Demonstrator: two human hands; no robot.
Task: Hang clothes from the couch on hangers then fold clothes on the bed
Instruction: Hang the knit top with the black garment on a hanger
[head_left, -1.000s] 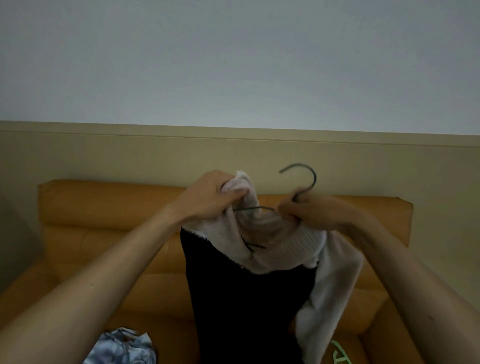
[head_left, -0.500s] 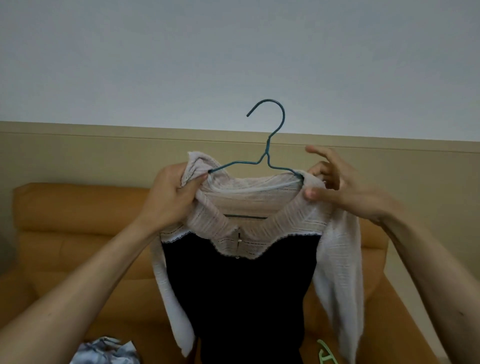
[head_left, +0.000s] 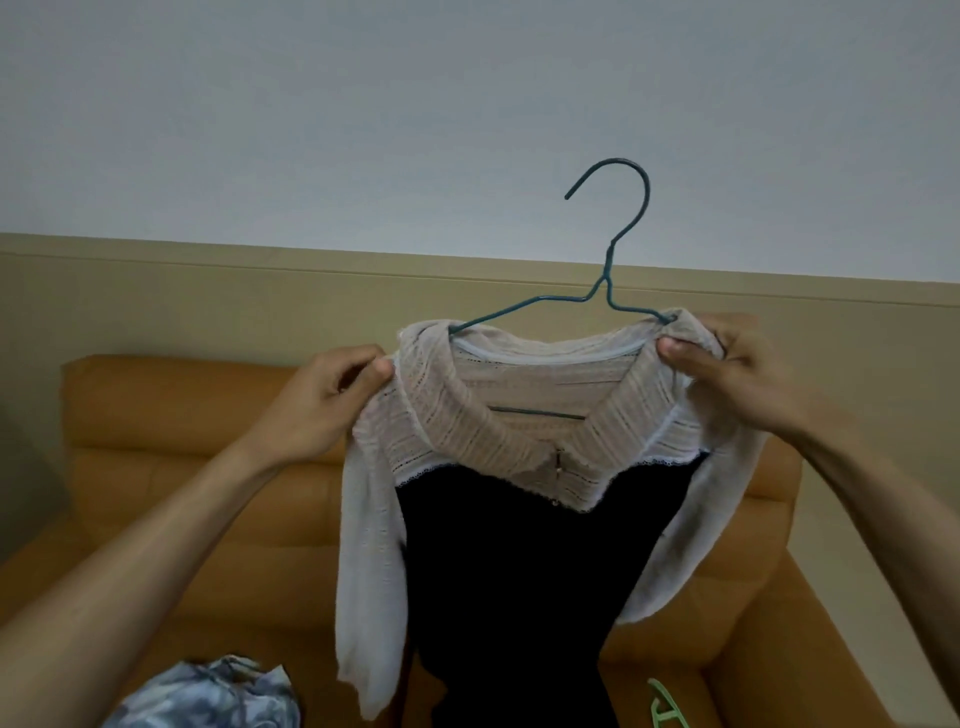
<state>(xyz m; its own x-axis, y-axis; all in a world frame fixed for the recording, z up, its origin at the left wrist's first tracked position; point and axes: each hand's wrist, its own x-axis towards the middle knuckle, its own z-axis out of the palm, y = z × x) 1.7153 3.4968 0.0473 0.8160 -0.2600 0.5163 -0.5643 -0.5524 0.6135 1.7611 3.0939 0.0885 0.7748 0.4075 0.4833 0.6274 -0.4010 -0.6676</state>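
A garment (head_left: 519, 545) with a pale knit collar, pale sleeves and a black body hangs on a blue-green wire hanger (head_left: 608, 270), held up in front of the orange couch (head_left: 171, 415). My left hand (head_left: 332, 400) pinches the garment's left shoulder. My right hand (head_left: 727, 374) grips the right shoulder, over the hanger's end. The hanger's hook points up and left, and its lower bar shows through the neck opening.
A crumpled blue-and-white patterned cloth (head_left: 208, 696) lies on the couch seat at the bottom left. A light green plastic hanger (head_left: 670, 712) lies on the seat at the bottom right. A beige wall panel (head_left: 208, 306) runs behind the couch.
The bunched garment has been spread over the hanger, which now stands upright with its hook high. My hands have moved apart to the two shoulders, and the right hand has closed on the fabric.
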